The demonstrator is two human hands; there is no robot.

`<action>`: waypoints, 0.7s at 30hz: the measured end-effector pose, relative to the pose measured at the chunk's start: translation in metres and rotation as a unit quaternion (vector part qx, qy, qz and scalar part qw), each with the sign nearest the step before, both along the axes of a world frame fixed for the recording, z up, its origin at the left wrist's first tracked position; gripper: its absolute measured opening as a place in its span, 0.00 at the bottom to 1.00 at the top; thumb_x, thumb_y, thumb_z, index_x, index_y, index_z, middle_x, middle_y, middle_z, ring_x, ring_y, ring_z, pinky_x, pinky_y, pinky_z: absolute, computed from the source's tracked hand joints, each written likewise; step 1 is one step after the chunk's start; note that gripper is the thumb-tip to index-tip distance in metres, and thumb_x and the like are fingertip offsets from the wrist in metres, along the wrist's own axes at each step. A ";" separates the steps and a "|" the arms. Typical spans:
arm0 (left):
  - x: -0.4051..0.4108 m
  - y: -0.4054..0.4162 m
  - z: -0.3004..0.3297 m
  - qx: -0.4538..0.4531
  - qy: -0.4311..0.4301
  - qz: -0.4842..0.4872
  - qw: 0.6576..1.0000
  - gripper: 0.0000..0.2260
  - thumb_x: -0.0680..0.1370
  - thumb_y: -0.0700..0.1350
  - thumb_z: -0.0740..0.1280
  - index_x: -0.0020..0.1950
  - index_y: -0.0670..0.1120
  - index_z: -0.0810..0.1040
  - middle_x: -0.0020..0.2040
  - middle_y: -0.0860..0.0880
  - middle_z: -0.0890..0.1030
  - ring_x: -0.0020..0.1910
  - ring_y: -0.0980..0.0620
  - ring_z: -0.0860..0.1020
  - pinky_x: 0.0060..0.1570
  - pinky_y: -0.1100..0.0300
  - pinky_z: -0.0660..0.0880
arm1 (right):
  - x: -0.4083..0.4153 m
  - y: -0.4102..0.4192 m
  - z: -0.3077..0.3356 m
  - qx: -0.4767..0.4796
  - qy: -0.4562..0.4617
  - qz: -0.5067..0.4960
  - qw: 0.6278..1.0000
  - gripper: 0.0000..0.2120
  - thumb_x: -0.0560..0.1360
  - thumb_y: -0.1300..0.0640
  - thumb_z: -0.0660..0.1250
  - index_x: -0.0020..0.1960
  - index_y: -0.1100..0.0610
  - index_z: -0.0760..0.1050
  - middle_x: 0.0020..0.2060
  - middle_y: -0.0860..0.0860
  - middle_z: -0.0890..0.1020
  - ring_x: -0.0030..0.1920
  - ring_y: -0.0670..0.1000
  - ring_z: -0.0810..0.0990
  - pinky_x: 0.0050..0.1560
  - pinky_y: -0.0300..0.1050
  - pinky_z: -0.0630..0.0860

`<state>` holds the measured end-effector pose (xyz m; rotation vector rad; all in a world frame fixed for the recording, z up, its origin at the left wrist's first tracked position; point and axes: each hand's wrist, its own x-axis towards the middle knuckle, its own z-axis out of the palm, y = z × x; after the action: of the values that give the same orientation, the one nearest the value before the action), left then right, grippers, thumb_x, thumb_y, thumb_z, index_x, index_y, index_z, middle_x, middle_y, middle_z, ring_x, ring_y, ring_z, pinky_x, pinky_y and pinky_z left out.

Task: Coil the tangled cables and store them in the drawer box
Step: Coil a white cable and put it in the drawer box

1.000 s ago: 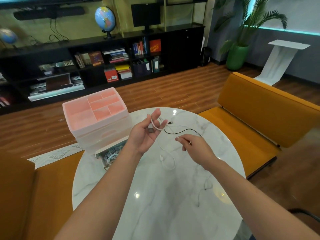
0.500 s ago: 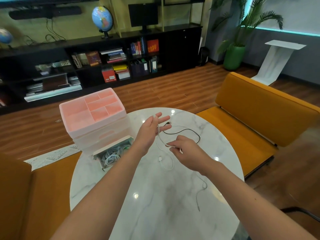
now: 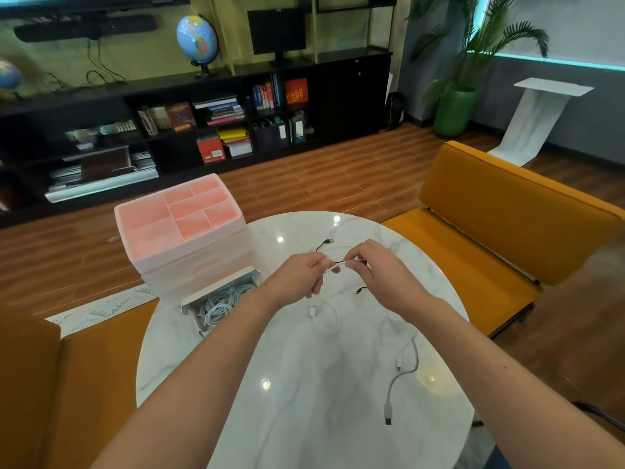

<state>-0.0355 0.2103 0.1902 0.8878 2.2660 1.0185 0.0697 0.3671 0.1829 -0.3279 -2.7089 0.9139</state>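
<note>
White cable (image 3: pixel 324 321) hangs between both hands above the middle of the tabletop (image 3: pixel 304 418): left hand (image 3: pixel 297 277) clenched on one stretch, right hand (image 3: pixel 375 270) pinching the next. Best to feed even loops into the left grip, keeping clear of the black cable (image 3: pixel 323 244), before reaching the open drawer (image 3: pixel 220 301) near the far-left edge.

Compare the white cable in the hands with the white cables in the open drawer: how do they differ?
The white cable in the hands hangs loose in a single loop, plug dangling; the cables in the drawer lie coiled together. The first is held by the left hand and right hand; the others are stored. Both look white.
</note>
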 end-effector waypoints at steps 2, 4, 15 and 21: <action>0.000 0.000 0.000 0.027 -0.039 0.001 0.999 0.16 0.84 0.49 0.57 0.45 0.47 0.82 0.25 0.57 0.71 0.28 0.55 0.68 0.42 0.59 0.70 | -0.002 0.000 -0.003 -0.002 0.001 -0.005 1.000 0.09 0.82 0.53 0.59 0.56 0.53 0.76 0.49 0.45 0.75 0.50 0.45 0.73 0.54 0.46 0.74; -0.001 0.000 0.002 0.045 -0.089 -0.003 0.995 0.17 0.84 0.47 0.57 0.41 0.46 0.81 0.23 0.57 0.67 0.27 0.56 0.66 0.51 0.53 0.73 | -0.003 0.000 -0.007 -0.009 0.001 -0.006 1.000 0.10 0.83 0.53 0.57 0.56 0.53 0.76 0.49 0.45 0.74 0.49 0.44 0.73 0.54 0.44 0.73; 0.014 -0.001 0.011 0.090 -0.214 -0.002 0.973 0.15 0.85 0.47 0.54 0.43 0.44 0.73 0.30 0.51 0.59 0.23 0.58 0.62 0.53 0.52 0.81 | -0.001 -0.005 -0.030 0.007 -0.006 -0.116 0.993 0.13 0.81 0.55 0.61 0.65 0.53 0.76 0.54 0.48 0.73 0.49 0.47 0.74 0.48 0.40 0.73; 0.017 0.001 0.011 0.165 -0.338 -0.001 0.926 0.13 0.85 0.48 0.54 0.45 0.44 0.71 0.28 0.51 0.61 0.24 0.55 0.57 0.57 0.47 0.79 | -0.002 -0.019 -0.034 -0.265 0.056 -0.191 0.943 0.02 0.78 0.58 0.68 0.50 0.55 0.76 0.42 0.48 0.80 0.36 0.48 0.81 0.42 0.44 0.80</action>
<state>-0.0186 0.2113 0.2010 0.5354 1.5379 1.4622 0.0678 0.3479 0.1493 -0.8406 -2.1398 1.4650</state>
